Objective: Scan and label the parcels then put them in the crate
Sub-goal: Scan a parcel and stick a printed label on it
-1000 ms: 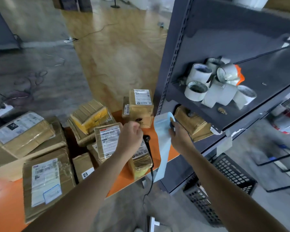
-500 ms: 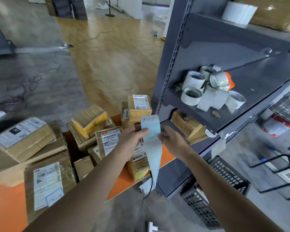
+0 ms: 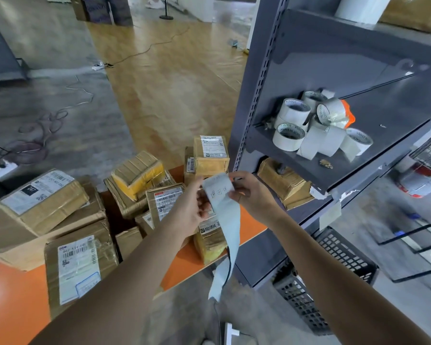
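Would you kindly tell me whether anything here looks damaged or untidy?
The parcel under the grey shelf has a ragged, torn-looking corner. The tape rolls on that shelf lie jumbled, some ends loose. The label strip dangles past the table edge.

"MADE … CHINA" inside tape roll [image 3: 288,139], "847 414 00" on front parcel label [image 3: 78,270], other print unreadable

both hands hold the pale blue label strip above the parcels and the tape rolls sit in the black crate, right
Not quite: the head view shows the tape rolls on the grey shelf, not in the black crate. The left hand and right hand do hold the label strip above the parcels.
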Motion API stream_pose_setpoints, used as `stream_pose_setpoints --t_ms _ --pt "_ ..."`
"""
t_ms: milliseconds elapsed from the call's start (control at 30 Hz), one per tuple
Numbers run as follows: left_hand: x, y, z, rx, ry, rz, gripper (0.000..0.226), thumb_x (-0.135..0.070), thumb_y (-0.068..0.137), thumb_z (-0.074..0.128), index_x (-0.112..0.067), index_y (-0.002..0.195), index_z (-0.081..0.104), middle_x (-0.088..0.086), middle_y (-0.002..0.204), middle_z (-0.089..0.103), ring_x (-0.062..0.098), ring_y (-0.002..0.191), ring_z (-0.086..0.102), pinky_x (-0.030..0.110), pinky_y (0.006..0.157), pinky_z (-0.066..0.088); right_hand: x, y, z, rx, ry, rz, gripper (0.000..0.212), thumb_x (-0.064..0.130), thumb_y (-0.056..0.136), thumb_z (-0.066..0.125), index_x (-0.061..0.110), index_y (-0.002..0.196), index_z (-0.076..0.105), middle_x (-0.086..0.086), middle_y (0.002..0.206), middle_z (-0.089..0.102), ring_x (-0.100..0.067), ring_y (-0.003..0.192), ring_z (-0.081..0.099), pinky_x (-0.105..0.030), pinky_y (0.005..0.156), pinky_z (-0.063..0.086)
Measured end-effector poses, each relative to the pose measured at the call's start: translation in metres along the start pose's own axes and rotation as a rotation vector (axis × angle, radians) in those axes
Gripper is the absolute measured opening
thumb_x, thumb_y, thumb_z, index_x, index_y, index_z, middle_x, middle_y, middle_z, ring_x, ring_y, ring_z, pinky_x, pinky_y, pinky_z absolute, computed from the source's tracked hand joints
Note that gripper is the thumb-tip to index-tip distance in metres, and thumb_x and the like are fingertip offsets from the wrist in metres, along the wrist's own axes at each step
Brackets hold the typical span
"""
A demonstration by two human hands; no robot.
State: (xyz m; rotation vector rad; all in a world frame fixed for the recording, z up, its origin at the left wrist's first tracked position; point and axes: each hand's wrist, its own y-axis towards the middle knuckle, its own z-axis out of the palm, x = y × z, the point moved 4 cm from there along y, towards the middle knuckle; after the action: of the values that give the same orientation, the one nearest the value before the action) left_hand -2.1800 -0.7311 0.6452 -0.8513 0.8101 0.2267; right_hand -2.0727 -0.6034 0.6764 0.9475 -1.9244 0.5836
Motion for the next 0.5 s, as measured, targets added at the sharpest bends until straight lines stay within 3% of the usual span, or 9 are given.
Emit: stream_pose_setpoints --t_ms 167,267,333,500 --pt "-0.008 0.000 0.001 -0.152 -0.004 -0.090 0.029 -0.033 0.085 0.073 -0.009 0.101 0.065 0.006 0.086 0.064 0.010 0.060 0.046 0.016 0.037 0.037 0.001 -0.002 0.002 0.032 -0.037 -0.011 0.038 0.016 0.091 0.068 0.049 0.103 0.053 0.015 0.101 0.070 0.000 0.097 0.066 -0.029 0.092 0.054" --pt "-0.007 0.000 0.004 -0.189 0.000 -0.064 0.023 -0.028 0.086 0.073 -0.009 0.092 0.063 0.006 0.083 0.064 0.010 0.062 0.051 0.015 0.040 0.042 0.006 -0.002 -0.005 -0.045 -0.112 -0.065 0.020 0.019 0.094 0.064 0.035 0.106 0.062 0.023 0.098 0.066 0.001 0.096 0.065 -0.013 0.085 0.051" --pt "-0.006 0.000 0.007 -0.188 -0.010 -0.041 0.021 -0.027 0.087 0.073 -0.009 0.090 0.063 0.006 0.080 0.065 0.010 0.061 0.052 0.015 0.041 0.043 0.008 -0.001 -0.007 -0.089 -0.185 -0.100 0.019 0.020 0.093 0.065 0.024 0.112 0.066 0.016 0.100 0.068 0.000 0.093 0.065 -0.008 0.080 0.050" --pt "-0.006 -0.002 0.012 -0.184 0.012 0.000 0.020 -0.026 0.087 0.072 -0.011 0.080 0.061 0.004 0.073 0.063 0.010 0.058 0.052 0.014 0.041 0.044 0.008 -0.001 -0.010 -0.181 -0.315 -0.199 0.019 0.016 0.089 0.070 0.013 0.108 0.070 0.003 0.098 0.072 -0.007 0.087 0.066 -0.017 0.081 0.054"
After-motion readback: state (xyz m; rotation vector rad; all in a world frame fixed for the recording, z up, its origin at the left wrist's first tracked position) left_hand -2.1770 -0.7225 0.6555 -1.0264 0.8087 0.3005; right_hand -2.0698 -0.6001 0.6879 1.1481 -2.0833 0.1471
